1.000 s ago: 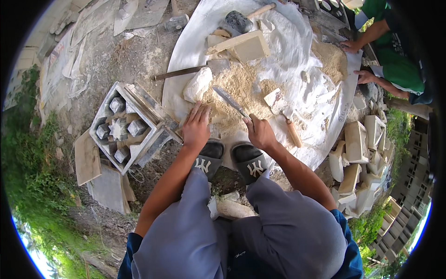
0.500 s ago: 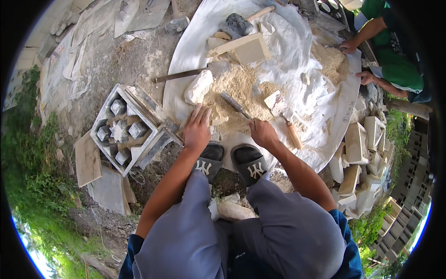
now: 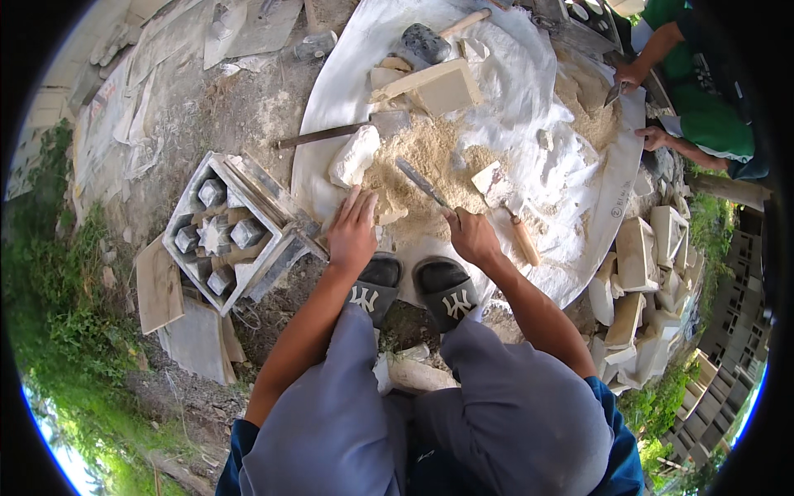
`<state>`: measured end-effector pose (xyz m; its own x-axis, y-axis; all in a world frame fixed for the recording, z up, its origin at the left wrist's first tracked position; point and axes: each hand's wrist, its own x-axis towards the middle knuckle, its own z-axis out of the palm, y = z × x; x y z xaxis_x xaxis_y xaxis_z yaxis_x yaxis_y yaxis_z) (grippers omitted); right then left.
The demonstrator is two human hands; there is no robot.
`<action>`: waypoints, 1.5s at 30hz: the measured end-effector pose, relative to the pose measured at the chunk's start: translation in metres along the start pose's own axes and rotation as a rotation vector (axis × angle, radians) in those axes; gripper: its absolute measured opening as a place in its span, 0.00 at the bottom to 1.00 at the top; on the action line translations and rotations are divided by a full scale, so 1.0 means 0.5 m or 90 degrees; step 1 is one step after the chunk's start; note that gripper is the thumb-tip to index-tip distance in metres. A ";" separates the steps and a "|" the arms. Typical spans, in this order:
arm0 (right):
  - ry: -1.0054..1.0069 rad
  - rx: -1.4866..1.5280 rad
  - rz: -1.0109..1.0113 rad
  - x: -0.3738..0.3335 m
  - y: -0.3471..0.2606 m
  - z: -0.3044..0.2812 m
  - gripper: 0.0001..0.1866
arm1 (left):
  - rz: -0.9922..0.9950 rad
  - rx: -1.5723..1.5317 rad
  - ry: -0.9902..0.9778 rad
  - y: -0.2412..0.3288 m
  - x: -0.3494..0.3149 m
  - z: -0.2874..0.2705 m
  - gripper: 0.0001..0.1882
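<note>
My right hand (image 3: 475, 236) is closed around the near end of a narrow, flat metal blade (image 3: 420, 180), which points up and left over pale powder (image 3: 422, 149). My left hand (image 3: 351, 231) lies with its fingers stretched out at the left side of a small yellowish stone piece (image 3: 391, 215); whether it presses on it cannot be told. Just beyond those fingertips is a rough white stone block (image 3: 354, 155). To the right of the blade lies a trowel with a wooden handle (image 3: 524, 241), its blade dusted with powder.
A white sheet (image 3: 571, 240) spreads under the powder. On it are a pale block (image 3: 447, 87), a dark-headed mallet (image 3: 426, 43) and a flat-bladed tool (image 3: 331, 134). At left stands a geometric mould (image 3: 213, 236); at right, piled pale blocks (image 3: 635, 256). Another person's hand (image 3: 633, 76) works far right.
The blade in my right hand has shifted very slightly to the right. My left hand stays in place. The other person's upper hand has moved, and a small metal blade shows in it.
</note>
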<state>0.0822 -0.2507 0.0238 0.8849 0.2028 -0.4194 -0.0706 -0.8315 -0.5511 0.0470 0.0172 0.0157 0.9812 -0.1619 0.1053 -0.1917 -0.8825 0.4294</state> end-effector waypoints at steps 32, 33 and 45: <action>-0.013 -0.044 0.016 0.002 0.003 0.002 0.27 | -0.020 -0.024 -0.020 0.010 0.011 0.001 0.31; -0.024 -0.038 0.029 0.004 0.000 -0.004 0.28 | -0.021 -0.021 -0.020 0.005 0.017 0.002 0.31; 0.023 0.000 0.024 0.002 0.037 -0.013 0.26 | -0.005 -0.007 -0.007 0.009 0.010 0.005 0.31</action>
<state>0.0849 -0.2692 0.0182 0.8976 0.1524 -0.4135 -0.1046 -0.8378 -0.5359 0.0512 0.0114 0.0161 0.9830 -0.1593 0.0914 -0.1834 -0.8791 0.4399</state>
